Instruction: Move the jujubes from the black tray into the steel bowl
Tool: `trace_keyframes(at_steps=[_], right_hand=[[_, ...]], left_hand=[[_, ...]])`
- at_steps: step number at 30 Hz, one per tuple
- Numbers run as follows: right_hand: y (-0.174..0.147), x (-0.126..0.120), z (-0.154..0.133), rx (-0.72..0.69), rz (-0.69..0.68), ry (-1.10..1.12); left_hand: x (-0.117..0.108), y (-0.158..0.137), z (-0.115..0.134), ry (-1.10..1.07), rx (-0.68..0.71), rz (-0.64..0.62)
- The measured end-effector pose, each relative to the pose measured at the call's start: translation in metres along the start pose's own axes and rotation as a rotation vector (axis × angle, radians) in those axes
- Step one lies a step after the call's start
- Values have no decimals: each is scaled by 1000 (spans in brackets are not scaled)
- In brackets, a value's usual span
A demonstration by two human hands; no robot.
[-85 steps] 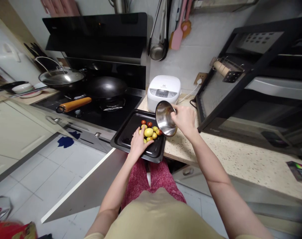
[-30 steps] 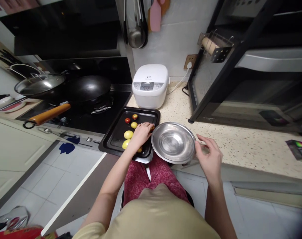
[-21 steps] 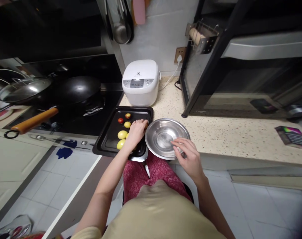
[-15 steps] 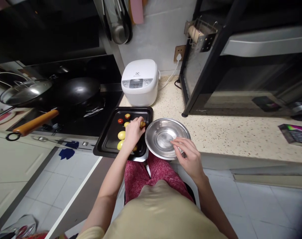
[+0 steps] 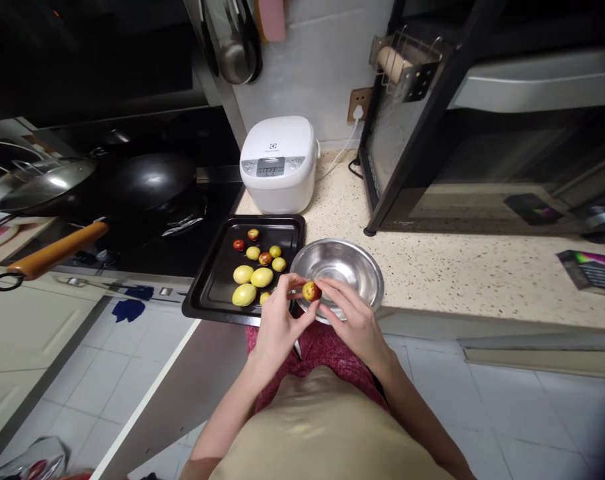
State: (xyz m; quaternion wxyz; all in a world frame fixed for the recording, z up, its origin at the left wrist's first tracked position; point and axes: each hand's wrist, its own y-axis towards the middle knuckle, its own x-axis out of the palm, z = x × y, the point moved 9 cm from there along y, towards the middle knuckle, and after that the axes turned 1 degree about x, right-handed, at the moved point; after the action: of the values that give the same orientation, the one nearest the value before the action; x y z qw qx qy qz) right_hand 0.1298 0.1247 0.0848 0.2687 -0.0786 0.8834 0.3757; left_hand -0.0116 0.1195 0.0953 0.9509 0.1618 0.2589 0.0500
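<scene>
A mottled yellow and reddish-brown jujube (image 5: 311, 291) is held between the fingertips of both hands, over the near left side of a steel bowl (image 5: 362, 267). My left hand (image 5: 281, 317) pinches it from the left, closed. From the right, my right hand (image 5: 355, 323) touches it with bent fingers, also closed on it. To the left lies a black baking tray (image 5: 213, 283) with several fruits: small red and yellow jujubes (image 5: 265, 259) and larger yellow-green oval fruits (image 5: 244, 295). One yellow fruit (image 5: 265, 297) is partly covered by my left hand. The visible inside of the bowl holds nothing.
Behind the tray stands a white rice cooker (image 5: 278, 163). A wok (image 5: 147, 180) with an orange handle (image 5: 65, 252) sits on the stove at left. A black rack with an oven (image 5: 507, 173) rises at right; a small dark box (image 5: 590, 270) lies on the speckled counter (image 5: 432, 267).
My left hand has come from the tray to the bowl with a jujube. My right hand has moved left to meet it, and both now hold the fruit.
</scene>
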Motion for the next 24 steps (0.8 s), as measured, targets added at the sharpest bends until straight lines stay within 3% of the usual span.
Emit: trace_keyframes(at_steps=[5, 10, 18, 24], right_hand=[[5, 2, 5, 33, -22, 21], [18, -8, 47, 219, -31, -88], [36, 12, 91, 368, -456, -485], [43, 16, 88, 338, -532, -690]], left_hand=[[11, -5, -7, -72, 17, -15], [20, -5, -8, 121, 117, -132], [23, -7, 0, 252, 231, -207], [20, -6, -2, 270, 226, -213]])
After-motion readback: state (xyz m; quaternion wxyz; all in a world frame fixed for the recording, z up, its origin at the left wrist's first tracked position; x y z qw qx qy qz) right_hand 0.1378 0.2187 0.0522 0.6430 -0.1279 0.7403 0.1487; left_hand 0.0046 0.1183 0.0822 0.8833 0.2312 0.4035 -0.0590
